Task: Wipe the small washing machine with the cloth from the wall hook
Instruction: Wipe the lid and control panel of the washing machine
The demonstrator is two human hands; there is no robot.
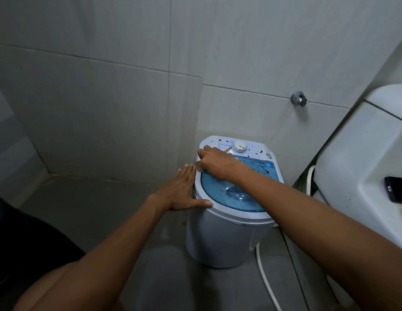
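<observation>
No legible text on washing machine (220,239)

I see a chrome wall valve (298,99) on the grey tiles, a white toilet tank (361,158) at right, a dark phone (396,189) resting there, and a white hose (266,281) across the floor.

Single head-worn wide-angle view, so no second view shared any of the scene. Camera sat above and looked steeply down and forward into a tiled corner. The washing machine (231,198) stood just right of centre, seen from above and its front, fairly near. Both forearms entered from the bottom edge. The wall (105,86) filled the upper half, the floor (101,209) the lower left, a toilet tank (364,158) cropped at the right edge.
</observation>
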